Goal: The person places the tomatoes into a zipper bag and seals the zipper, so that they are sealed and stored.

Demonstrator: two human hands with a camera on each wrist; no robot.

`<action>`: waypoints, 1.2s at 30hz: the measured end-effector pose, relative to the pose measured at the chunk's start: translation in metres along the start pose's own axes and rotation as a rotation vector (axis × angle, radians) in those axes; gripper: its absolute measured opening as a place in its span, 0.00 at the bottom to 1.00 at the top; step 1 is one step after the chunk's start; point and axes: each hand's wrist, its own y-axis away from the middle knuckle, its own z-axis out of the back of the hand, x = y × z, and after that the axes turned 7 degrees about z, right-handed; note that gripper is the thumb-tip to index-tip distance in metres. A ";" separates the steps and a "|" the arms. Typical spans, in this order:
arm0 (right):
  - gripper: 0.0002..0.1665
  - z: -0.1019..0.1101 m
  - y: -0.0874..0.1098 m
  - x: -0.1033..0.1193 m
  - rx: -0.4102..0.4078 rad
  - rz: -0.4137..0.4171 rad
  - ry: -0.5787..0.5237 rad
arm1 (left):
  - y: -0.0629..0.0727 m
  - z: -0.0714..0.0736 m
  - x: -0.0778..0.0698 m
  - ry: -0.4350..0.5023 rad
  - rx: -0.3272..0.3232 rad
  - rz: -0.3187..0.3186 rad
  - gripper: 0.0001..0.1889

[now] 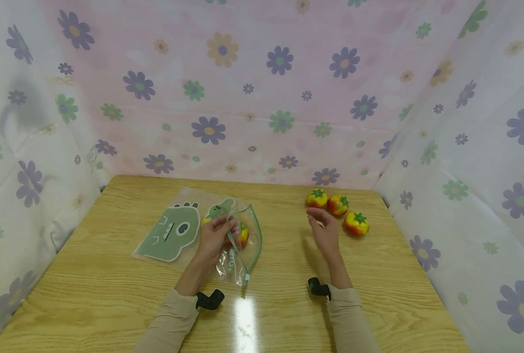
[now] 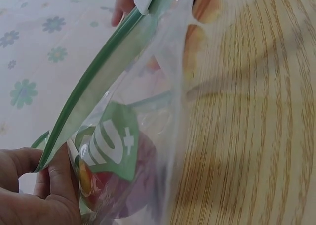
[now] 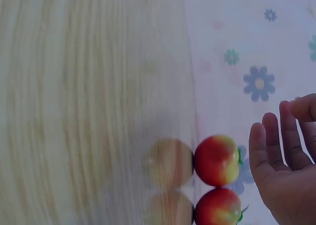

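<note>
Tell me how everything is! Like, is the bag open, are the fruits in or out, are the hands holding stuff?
Clear bag: open, lying on the table
Zip slider: at the zip's near end
Fruit in the bag: inside, seen through plastic
Three loose fruits: outside, green tops up
Left hand: pinching the bag's edge
Right hand: open, holding nothing

Beige sleeves point(image 1: 169, 318) sit beside black, elbow-shaped wrist pieces point(image 1: 211, 300).
</note>
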 end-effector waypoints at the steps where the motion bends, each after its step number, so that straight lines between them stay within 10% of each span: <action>1: 0.13 0.004 0.000 0.004 -0.008 0.010 0.015 | 0.000 0.000 0.000 0.000 0.001 -0.002 0.16; 9: 0.12 0.024 0.002 0.014 -0.162 0.108 0.141 | 0.000 0.001 0.000 0.003 0.016 0.004 0.17; 21: 0.13 0.062 -0.014 -0.034 -0.478 0.222 0.217 | 0.000 0.002 0.001 0.030 -0.007 0.004 0.14; 27: 0.24 0.076 -0.013 -0.036 -0.559 0.066 0.282 | 0.000 0.001 0.002 0.044 -0.017 0.000 0.13; 36: 0.50 0.089 -0.010 -0.036 -0.332 -0.255 0.321 | -0.001 0.002 0.004 0.027 -0.017 0.005 0.14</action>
